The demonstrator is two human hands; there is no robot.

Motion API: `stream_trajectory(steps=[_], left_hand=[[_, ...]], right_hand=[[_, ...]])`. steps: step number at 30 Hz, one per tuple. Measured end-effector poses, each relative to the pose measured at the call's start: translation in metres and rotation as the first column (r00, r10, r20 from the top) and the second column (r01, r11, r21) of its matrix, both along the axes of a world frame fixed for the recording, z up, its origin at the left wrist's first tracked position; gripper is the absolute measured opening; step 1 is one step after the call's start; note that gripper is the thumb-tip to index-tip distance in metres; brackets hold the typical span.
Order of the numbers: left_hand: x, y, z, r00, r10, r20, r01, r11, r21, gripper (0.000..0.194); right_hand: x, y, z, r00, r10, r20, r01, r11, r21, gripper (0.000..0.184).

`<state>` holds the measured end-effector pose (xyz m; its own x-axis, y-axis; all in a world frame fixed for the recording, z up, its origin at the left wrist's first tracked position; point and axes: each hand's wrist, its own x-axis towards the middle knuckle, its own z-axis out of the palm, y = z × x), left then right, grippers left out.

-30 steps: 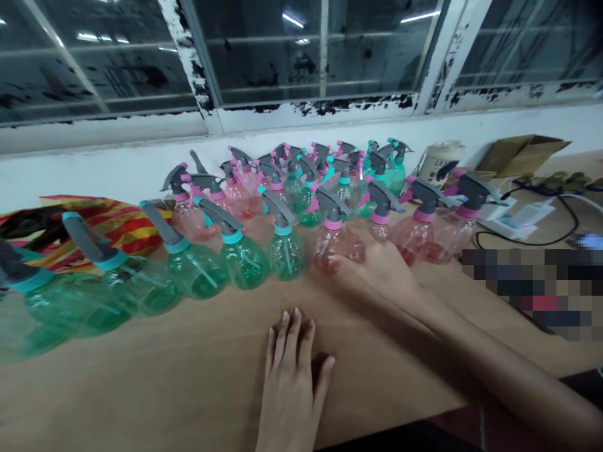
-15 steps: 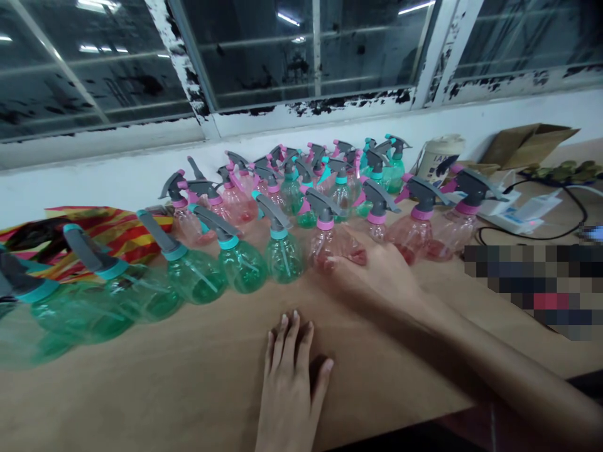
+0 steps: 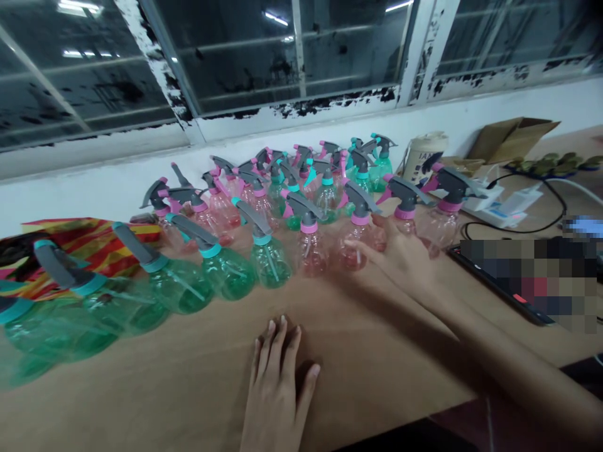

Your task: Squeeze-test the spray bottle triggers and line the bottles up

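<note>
Transparent spray bottles with grey trigger heads stand in a front row on the table (image 3: 188, 376). My right hand (image 3: 407, 257) reaches in from the right and is around a pink spray bottle (image 3: 354, 252), its thumb across the front and its fingers at the right side. Left of that is another pink spray bottle (image 3: 311, 254); to the right stand two more, one partly behind my hand. Farther left the row turns green, starting with a green spray bottle (image 3: 272, 263). My left hand (image 3: 277, 383) lies flat on the table with fingers spread, touching no bottle.
More pink and green spray bottles crowd against the wall behind the row. A red-and-yellow striped bag (image 3: 103, 245) lies at left. At right are a white cup (image 3: 426, 154), a cardboard box (image 3: 511, 141), a power strip (image 3: 494, 210) with cables, and a blurred-out dark device.
My right hand has moved right from one pink spray bottle to the one beside it. My left hand stays flat on the table. The view has shifted slightly right.
</note>
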<state>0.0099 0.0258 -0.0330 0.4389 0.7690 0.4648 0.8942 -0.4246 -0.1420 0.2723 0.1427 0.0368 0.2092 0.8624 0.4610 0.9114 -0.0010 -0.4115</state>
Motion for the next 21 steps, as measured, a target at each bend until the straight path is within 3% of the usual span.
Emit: stream_trajectory(steps=[6, 10, 12, 16, 21], left_hand=[[0.000, 0.001, 0.006, 1.000, 0.005, 0.030, -0.005, 1.000, -0.030, 0.045], [0.008, 0.002, 0.008, 0.988, 0.013, 0.154, 0.002, 0.995, -0.101, 0.051], [0.015, 0.002, 0.006, 0.968, 0.026, 0.251, 0.015, 0.987, -0.162, 0.055], [0.033, -0.004, 0.004, 0.885, 0.107, 0.453, 0.062, 0.937, -0.343, 0.069], [0.045, -0.013, 0.012, 0.689, 0.196, 0.698, 0.276, 0.819, -0.502, 0.090]], right_hand=[[-0.008, 0.003, 0.003, 0.997, -0.020, 0.077, 0.026, 0.997, -0.070, 0.067], [-0.006, -0.026, 0.001, 0.996, 0.034, 0.081, -0.029, 0.998, -0.056, 0.068], [-0.007, -0.046, -0.002, 0.991, 0.117, 0.071, -0.114, 0.993, -0.036, 0.062], [-0.015, -0.089, -0.007, 0.951, 0.309, 0.028, -0.310, 0.951, 0.020, 0.059], [-0.030, -0.120, -0.002, 0.820, 0.572, -0.022, -0.567, 0.816, 0.107, 0.050]])
